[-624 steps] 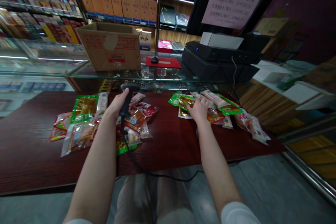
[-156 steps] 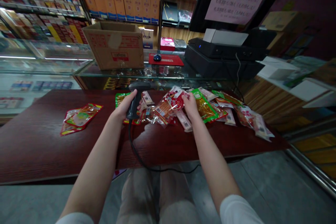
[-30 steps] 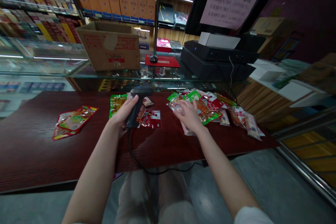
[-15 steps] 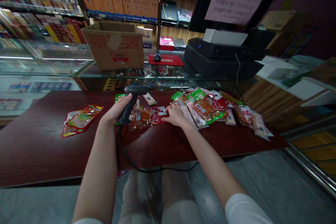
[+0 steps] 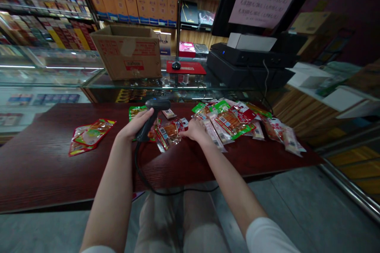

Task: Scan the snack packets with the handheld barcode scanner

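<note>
My left hand (image 5: pixel 137 123) is wrapped round the grip of a black barcode scanner (image 5: pixel 157 105), whose cable hangs down past the table edge. In front of it, a clear-and-red snack packet (image 5: pixel 169 132) is pinched at its right end by my right hand (image 5: pixel 194 129). Behind the scanner, partly hidden, lie a green-edged packet (image 5: pixel 135 111) and a small pale packet (image 5: pixel 168 114). Just right of my right hand is a heap of snack packets (image 5: pixel 230 120), green, red and pale, overlapping one another. Two red-edged packets (image 5: pixel 90 136) lie together on the left.
Dark red wooden table (image 5: pixel 44 170) in front of me. Behind it, a glass counter holds an open cardboard box (image 5: pixel 127 55), a mouse (image 5: pixel 176 65) on a red mat (image 5: pixel 192 68), and a black cash-register unit (image 5: pixel 249 63). More packets (image 5: pixel 289 138) lie near the right edge.
Over the last second my right hand has moved left from the heap and taken hold of the clear-and-red packet, now turned at an angle. Earlier, several packets left the middle pile for the right heap.
</note>
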`<state>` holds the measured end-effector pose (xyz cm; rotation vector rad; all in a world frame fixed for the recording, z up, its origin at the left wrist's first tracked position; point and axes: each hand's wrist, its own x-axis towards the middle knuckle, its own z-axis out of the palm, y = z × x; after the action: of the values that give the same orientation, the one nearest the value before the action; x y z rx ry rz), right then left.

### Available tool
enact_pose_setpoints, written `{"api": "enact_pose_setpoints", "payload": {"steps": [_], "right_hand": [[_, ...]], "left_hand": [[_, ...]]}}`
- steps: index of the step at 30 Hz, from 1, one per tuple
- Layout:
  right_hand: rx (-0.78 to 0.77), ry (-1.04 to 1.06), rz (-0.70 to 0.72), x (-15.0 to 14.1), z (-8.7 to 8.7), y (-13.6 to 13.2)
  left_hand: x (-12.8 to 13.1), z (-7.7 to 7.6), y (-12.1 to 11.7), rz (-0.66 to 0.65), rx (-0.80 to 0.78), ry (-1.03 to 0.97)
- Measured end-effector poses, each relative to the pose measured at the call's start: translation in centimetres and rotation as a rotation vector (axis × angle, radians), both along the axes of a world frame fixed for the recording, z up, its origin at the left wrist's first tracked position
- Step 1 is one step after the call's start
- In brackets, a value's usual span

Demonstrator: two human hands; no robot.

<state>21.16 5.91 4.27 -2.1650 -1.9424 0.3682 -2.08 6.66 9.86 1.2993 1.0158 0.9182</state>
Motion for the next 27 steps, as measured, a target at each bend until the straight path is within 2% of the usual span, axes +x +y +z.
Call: {"api": "enact_pose_setpoints", "payload": {"steps": [2, 5, 9, 12, 17, 21, 24, 27], "right_hand": [[-0.001, 0.039, 0.052, 0.7, 0.0, 0.5], [0.11, 0.171, 0.057, 2.4, -0.1, 1.2], [0.336, 0.555, 0.025, 5.5, 0.2, 1.8], [0.438, 0.936, -0.004, 8.0, 1.5, 2.0], [0.504, 1.484, -0.14, 12.7, 3.4, 1.9], [0.522, 1.809, -0.286, 15.7, 2.8, 2.0], [0.482, 1.936, -0.322, 16.7, 1.9, 1.9], [0.478, 1.961, -0.307, 16.8, 1.7, 1.7]], "left_hand": [[0.1, 0.0, 0.0, 0.005, -0.011, 0.005], [0.2, -0.1, 0.0, 0.006, -0.022, 0.003], [0.2, -0.2, 0.0, -0.006, -0.018, -0.001], [0.3, -0.4, 0.1, -0.007, -0.002, 0.001], [1.2, -0.7, 0.0, -0.091, -0.018, -0.009], [2.8, -0.8, -0.5, -0.182, -0.003, -0.08], [4.1, -1.0, -0.9, -0.257, 0.012, -0.109], [4.9, -1.3, -1.1, -0.306, 0.02, -0.108]]}}
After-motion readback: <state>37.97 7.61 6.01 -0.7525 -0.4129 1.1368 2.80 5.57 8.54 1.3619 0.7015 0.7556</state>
